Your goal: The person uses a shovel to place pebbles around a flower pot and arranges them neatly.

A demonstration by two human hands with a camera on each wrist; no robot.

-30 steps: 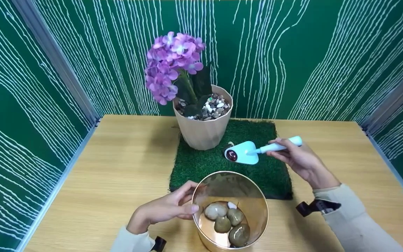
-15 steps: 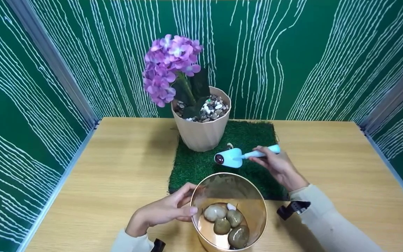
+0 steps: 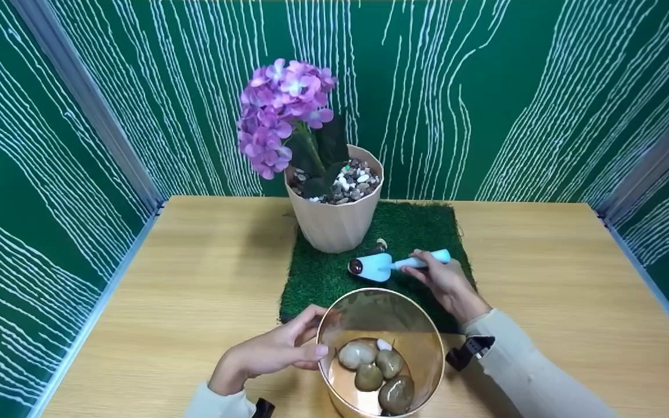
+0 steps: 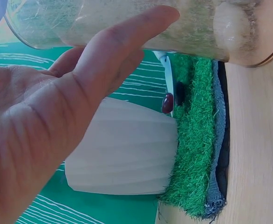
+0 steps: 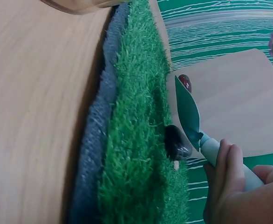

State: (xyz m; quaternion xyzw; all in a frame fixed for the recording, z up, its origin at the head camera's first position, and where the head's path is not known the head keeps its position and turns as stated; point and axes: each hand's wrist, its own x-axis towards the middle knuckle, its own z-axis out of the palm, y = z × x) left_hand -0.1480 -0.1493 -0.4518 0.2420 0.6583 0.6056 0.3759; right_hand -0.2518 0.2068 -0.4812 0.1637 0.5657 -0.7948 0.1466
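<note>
My left hand (image 3: 270,348) holds a clear amber-tinted container (image 3: 381,310) by its side, thumb at the rim. Several wet stones (image 3: 368,377) lie inside on the bottom. With my right hand (image 3: 448,287) I grip the handle of a light blue trowel (image 3: 376,267) just beyond the container. A dark red glossy stone (image 3: 355,266) rests near the tip of its blade, also visible in the left wrist view. Below the blade, the right wrist view has a black stone (image 5: 177,143) sitting on the grass.
An artificial grass mat (image 3: 424,223) lies mid-table. On its back left stands a ribbed beige pot (image 3: 334,226) of pebbles with a purple hydrangea (image 3: 285,110). Green patterned panels (image 3: 485,87) close off the back and sides of the wooden table (image 3: 195,278).
The right hand has brought the trowel and its red stone leftward and a little toward the container. My left hand and the container stay about where they were.
</note>
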